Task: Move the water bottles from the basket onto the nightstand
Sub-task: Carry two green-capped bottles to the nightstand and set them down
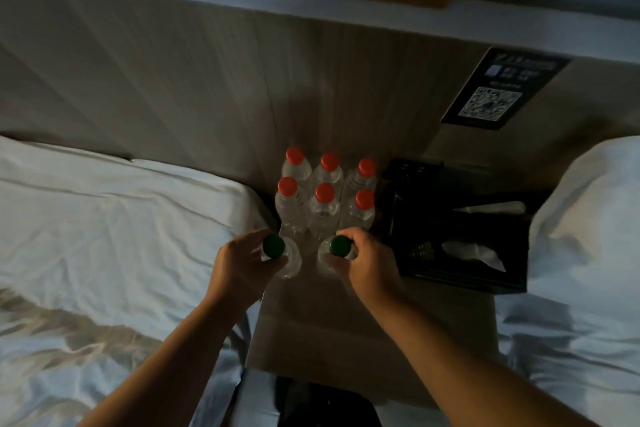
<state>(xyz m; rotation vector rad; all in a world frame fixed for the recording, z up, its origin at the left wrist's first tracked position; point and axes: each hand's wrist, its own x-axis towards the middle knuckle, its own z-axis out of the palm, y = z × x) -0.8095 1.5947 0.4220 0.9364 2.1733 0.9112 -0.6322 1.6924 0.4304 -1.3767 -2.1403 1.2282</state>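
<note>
1. Left hand [242,265] grips the left green-capped bottle [274,246] at its neck; right hand [369,265] grips the right green-capped bottle [339,246] likewise.
2. Both bottles stand upright, axes vertical, on or just above the nightstand [329,322], just in front of the red-capped bottles [325,205].

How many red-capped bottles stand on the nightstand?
6 red-capped bottles on the nightstand: back row left, middle, right; front row left, middle, right. None looks hidden.

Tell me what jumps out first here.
Six red-capped bottles stand in two rows of three at the back of the nightstand. Just in front, the left hand grips one green-capped bottle and the right hand grips another. A black tissue box sits to their right.
</note>
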